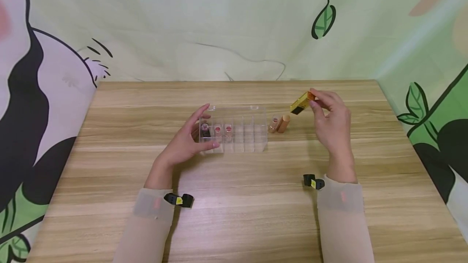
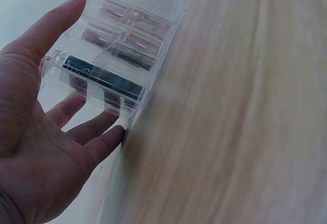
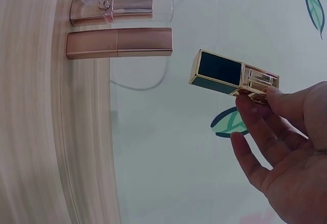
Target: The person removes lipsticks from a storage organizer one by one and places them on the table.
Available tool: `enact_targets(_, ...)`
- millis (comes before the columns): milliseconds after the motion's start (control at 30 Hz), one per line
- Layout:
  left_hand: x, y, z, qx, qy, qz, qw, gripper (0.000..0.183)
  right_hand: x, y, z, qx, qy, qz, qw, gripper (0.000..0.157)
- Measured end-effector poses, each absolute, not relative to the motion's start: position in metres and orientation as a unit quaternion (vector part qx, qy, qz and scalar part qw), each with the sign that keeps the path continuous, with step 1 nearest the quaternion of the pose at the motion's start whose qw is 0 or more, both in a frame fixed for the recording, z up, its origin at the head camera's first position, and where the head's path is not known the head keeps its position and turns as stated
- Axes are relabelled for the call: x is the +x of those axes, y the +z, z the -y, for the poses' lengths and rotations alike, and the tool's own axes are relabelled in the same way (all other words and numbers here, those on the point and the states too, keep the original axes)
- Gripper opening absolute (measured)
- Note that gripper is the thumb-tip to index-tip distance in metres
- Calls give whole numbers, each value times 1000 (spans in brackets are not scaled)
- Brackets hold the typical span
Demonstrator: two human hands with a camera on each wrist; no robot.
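A clear lipstick organizer (image 1: 249, 143) stands on the table, divided into compartments. My left hand (image 1: 184, 139) holds its left end, thumb along the front and fingers toward the back. Inside, at the left, are a dark lipstick (image 2: 102, 75) and two pinkish lipsticks (image 1: 218, 130). To the right of the organizer, my right hand (image 1: 332, 121) pinches a gold-and-black lipstick (image 3: 219, 70) by its gold end. That lipstick is tilted in the air, black part lower. Below it on the table stand a rose-gold lipstick (image 3: 120, 43) and a clear-capped lipstick (image 3: 133, 10), side by side.
The wooden table (image 1: 241, 206) ends at a cloth backdrop (image 1: 164, 52) printed with leaves and black-and-white shapes. Several of the organizer's right-hand compartments show no lipstick. A small black camera is strapped to each sleeved wrist.
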State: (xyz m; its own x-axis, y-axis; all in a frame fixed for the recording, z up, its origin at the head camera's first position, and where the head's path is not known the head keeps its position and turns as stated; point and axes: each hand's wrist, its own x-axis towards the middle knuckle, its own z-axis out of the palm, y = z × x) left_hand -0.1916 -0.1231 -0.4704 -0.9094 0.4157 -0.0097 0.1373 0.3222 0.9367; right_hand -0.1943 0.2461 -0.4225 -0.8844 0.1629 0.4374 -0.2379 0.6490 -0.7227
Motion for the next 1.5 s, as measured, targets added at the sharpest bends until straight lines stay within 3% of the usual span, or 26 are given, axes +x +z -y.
enact_targets(1067, -192, -470, 123, 176, 562, -798, 126, 100, -194, -425, -252, 20, 401, 894, 199, 34)
enact_targets(1500, -192, -471, 123, 180, 561, -799, 120, 100, -195, -430, -254, 30, 401, 902, 156, 34)
